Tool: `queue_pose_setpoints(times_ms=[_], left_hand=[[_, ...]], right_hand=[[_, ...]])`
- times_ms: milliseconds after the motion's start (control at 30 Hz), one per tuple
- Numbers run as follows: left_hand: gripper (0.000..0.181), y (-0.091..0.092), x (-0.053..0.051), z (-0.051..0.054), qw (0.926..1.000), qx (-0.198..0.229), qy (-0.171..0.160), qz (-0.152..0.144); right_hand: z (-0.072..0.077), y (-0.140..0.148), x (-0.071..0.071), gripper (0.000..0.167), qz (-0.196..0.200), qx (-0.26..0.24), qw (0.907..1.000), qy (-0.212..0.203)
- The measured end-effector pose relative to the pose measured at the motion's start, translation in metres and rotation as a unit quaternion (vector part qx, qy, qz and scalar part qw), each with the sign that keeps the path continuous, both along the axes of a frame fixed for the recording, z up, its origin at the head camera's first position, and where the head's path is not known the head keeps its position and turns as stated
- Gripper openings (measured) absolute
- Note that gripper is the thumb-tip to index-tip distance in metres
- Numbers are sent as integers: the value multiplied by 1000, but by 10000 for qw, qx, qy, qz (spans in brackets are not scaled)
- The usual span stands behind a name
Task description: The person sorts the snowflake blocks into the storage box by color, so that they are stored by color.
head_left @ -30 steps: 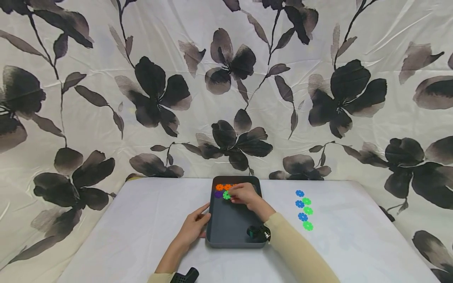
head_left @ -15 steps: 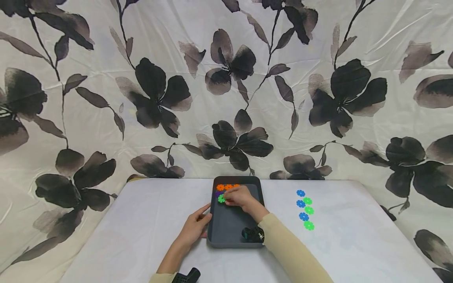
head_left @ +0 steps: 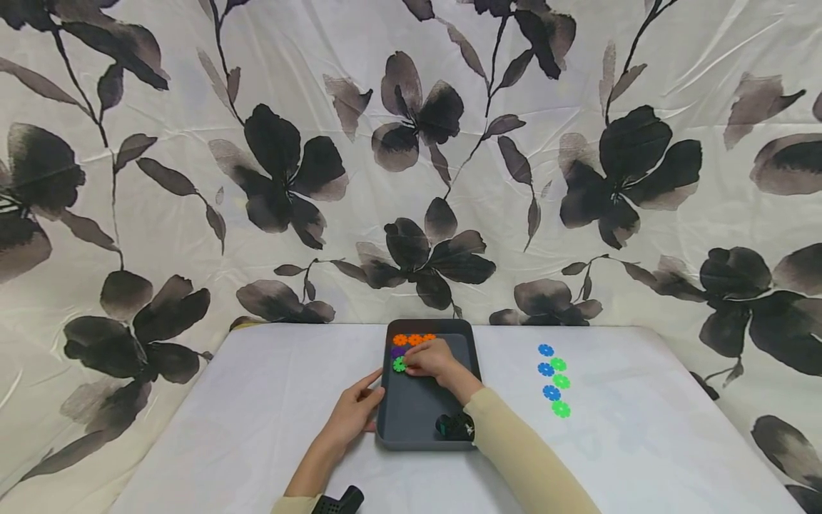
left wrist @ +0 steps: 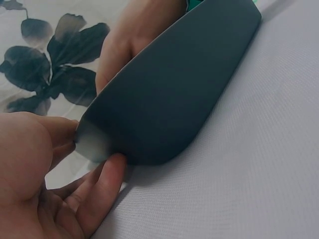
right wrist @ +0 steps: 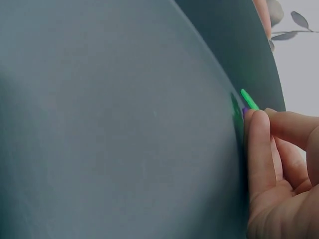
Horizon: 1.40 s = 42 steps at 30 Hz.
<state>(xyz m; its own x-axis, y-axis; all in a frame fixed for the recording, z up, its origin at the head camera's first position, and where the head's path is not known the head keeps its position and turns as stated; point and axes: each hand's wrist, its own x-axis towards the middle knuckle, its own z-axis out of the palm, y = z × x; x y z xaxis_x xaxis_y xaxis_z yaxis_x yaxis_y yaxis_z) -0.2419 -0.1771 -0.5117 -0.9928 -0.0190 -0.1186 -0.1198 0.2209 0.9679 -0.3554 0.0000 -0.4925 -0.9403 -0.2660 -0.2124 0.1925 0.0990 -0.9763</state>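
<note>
My right hand (head_left: 432,360) pinches a green flower-shaped disc (head_left: 399,365) between thumb and fingertips, low over the floor of a dark grey tray (head_left: 424,421). In the right wrist view the green disc (right wrist: 248,98) stands tilted at the fingertips, close to the tray wall. A purple disc (head_left: 397,352) lies just behind it, partly hidden by the hand. Orange discs (head_left: 400,340) form a row at the tray's far end. My left hand (head_left: 349,410) grips the tray's left side, thumb and fingers on its wall (left wrist: 164,89) in the left wrist view.
On the white table right of the tray lie loose discs, blue (head_left: 551,393) and green (head_left: 561,409), in two staggered columns. A flower-printed cloth (head_left: 411,178) hangs behind the table. Wrist cameras (head_left: 454,427) are strapped to both wrists.
My right hand has moved left and slightly nearer with the green disc, from beside the purple disc to in front of it. My left hand stays on the tray.
</note>
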Motion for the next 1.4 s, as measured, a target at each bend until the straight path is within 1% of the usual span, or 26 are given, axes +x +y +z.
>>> queue_pose_setpoints(times_ms=[233,400,567,767,933,1167,1400], left_hand=[[49,0,2,0,10000,-48,11,-18],[49,0,2,1,10000,-68,20,3],[50,1,1,0,10000,-82,0,26],[50,1,1,2,10000,-44,-12,27],[49,4,1,5,10000,-45,4,2],[48,6,2,6,9999,-117,2,55],[48,7,2,4,9999,-158,47,-1]], right_hand=[[-1,-3,1,13,-39,144,9999,-34],[-1,-4,1,13,-49,205,9998,26],[0,-4,3,9,-76,374,9992,106],[1,-5,7,8,-56,751,9964,378],[1,-6,7,7,-121,898,9946,507],[0,-8,5,7,-174,957,9936,569],[-5,-9,6,6,-252,936,9935,602]])
